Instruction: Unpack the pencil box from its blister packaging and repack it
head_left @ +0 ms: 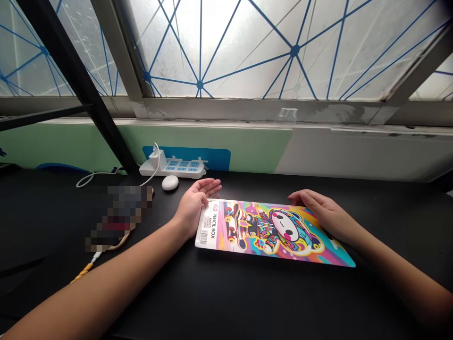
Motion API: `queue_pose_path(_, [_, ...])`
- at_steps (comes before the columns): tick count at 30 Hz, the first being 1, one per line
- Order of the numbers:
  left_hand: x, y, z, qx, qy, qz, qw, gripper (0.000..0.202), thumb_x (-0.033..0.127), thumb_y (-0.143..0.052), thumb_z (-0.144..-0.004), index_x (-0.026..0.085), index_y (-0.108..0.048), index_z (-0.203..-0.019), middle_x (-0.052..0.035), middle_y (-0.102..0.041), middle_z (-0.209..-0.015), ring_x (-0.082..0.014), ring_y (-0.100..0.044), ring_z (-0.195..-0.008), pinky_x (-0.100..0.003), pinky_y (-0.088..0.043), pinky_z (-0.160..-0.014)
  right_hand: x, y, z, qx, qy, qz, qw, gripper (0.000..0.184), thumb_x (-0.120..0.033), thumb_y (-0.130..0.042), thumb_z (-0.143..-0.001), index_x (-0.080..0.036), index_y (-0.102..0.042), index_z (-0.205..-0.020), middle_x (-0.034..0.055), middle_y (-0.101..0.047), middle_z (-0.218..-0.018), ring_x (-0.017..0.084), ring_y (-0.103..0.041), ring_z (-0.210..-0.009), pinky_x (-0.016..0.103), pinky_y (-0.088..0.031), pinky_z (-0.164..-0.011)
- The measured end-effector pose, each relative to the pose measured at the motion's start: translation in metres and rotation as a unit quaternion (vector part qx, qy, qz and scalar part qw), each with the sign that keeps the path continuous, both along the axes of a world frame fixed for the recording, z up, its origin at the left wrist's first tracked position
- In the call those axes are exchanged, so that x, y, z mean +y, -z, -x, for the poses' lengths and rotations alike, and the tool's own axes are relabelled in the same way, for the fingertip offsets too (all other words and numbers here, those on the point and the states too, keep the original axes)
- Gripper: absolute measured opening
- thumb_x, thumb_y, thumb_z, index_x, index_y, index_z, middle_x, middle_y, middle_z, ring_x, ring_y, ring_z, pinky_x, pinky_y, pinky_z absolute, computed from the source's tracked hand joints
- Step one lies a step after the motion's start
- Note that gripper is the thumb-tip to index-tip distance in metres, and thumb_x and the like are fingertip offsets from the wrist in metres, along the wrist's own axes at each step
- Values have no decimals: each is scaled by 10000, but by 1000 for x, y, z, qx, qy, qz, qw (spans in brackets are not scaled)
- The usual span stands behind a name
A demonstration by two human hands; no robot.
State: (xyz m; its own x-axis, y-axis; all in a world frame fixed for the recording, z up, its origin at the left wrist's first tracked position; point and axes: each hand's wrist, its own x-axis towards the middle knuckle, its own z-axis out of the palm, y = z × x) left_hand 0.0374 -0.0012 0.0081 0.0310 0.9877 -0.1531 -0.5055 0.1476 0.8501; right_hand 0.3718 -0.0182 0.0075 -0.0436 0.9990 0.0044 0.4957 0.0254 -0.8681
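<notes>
A flat, brightly printed pencil box (272,231) with a cartoon skater and a white label strip lies on the black table (226,302) in front of me. My left hand (195,203) rests at the box's left end, palm turned inward, fingers stretched out against the edge. My right hand (323,210) lies flat over the box's right end, fingers extended toward its far edge. Neither hand grips the box.
A white power strip (177,167) with a plugged-in charger and cable sits at the back by the wall. A small white oval object (170,182) lies in front of it. A blurred-out item (118,217) and a yellow cord lie left of my arm.
</notes>
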Motion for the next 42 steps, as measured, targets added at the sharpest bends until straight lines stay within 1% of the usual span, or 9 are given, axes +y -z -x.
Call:
queue_pose_path(10, [-1, 0, -1, 44, 23, 9, 999, 374, -60, -499, -771, 186, -639, -1016, -111, -728, -1288, -245, -698, -1211, -420, -549, -1019, -7, -9, 0, -139, -87, -24, 986, 484, -692, -491, -945, -258, -690, -865, 50, -760, -784, 263, -721, -710, 356, -572, -570])
queue_pose_path(13, [-3, 0, -3, 96, 23, 13, 995, 239, 32, -528, -878, 194, -636, -1018, -118, -733, -1277, -241, -701, -1191, -370, -586, -914, -8, -10, 4, -155, -75, -80, 982, 458, -674, -522, -944, -268, -679, -801, 39, -747, -716, 247, -700, -646, 341, -541, -516])
queue_pose_path(16, [-3, 0, -2, 129, 17, 17, 991, 90, 229, -550, -987, 217, -618, -1046, -104, -745, -1256, -220, -764, -944, -339, -604, -746, -12, -12, 9, -165, -27, -146, 975, 424, -666, -560, -928, -280, -677, -799, 37, -746, -716, 244, -693, -635, 350, -535, -525])
queue_pose_path(18, [-2, -2, 1, 153, 24, 9, 988, 225, 440, -548, -1013, 230, -620, -1052, -88, -774, -1172, -214, -759, -774, -345, -598, -671, -17, -15, 12, -169, 14, -200, 965, 382, -650, -592, -917, -289, -674, -825, 35, -739, -734, 246, -683, -640, 363, -530, -545])
queue_pose_path(23, [-6, -9, 7, 214, 53, -126, 967, 567, 678, -426, -997, 193, -705, -909, -73, -796, -884, -234, -743, -739, -346, -585, -700, -33, -19, 16, -198, 54, -382, 901, 303, -601, -725, -849, -320, -627, -794, 13, -651, -671, 243, -613, -584, 404, -488, -575])
queue_pose_path(28, [-14, -14, 14, 236, -77, -291, 924, 547, 593, -427, -1027, 194, -702, -774, -70, -778, -811, -225, -716, -729, -318, -539, -664, -43, -16, 20, -231, -25, -510, 828, 374, -490, -900, -714, -336, -586, -847, -22, -658, -654, 222, -629, -570, 379, -491, -553])
queue_pose_path(31, [-14, -12, 16, 266, -94, -323, 904, 481, 532, -444, -1028, 208, -705, -787, -64, -768, -825, -240, -710, -787, -333, -531, -718, -46, -18, 24, -282, -16, -500, 819, 345, -420, -873, -763, -321, -566, -885, 1, -723, -818, 195, -672, -596, 344, -519, -543])
queue_pose_path(36, [-9, -9, 14, 300, -92, -313, 896, 313, 379, -501, -981, 214, -698, -802, -37, -723, -816, -213, -641, -745, -313, -482, -684, -50, -27, 31, -308, 26, -435, 846, 284, -464, -762, -875, -276, -550, -886, 72, -729, -1226, 170, -714, -626, 329, -539, -543])
queue_pose_path(42, [-8, -10, 16, 291, -48, -317, 901, 252, 343, -518, -943, 210, -706, -838, -36, -726, -849, -217, -638, -775, -311, -478, -687, -54, -27, 29, -299, 2, -394, 869, 283, -481, -696, -925, -283, -503, -862, 59, -789, -1152, 233, -762, -725, 346, -552, -574])
